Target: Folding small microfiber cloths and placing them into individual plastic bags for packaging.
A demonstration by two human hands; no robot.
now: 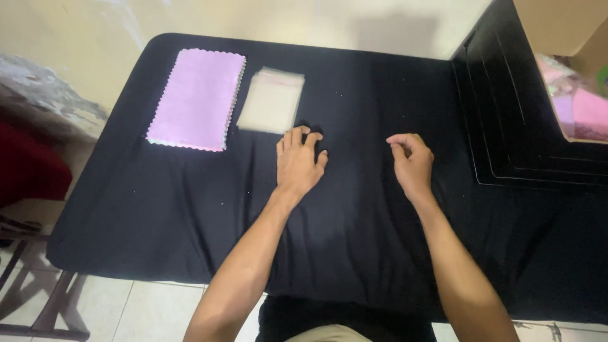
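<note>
Two bare hands rest on the black cloth, left hand spread flat with fingers apart just below the stack of clear sleeves, right hand loosely curled and empty, pink scalloped cloths lying alongside, both stacks within easy reach.

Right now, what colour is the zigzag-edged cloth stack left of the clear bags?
Light pink cloth stack, lying on the black table cover; the head view shows it.

Black cloth draped over table. At far left, stack of pink scallop-edged cloths. At right, cardboard box, perhaps holding packed pink cloths. Tiled floor below.
</note>
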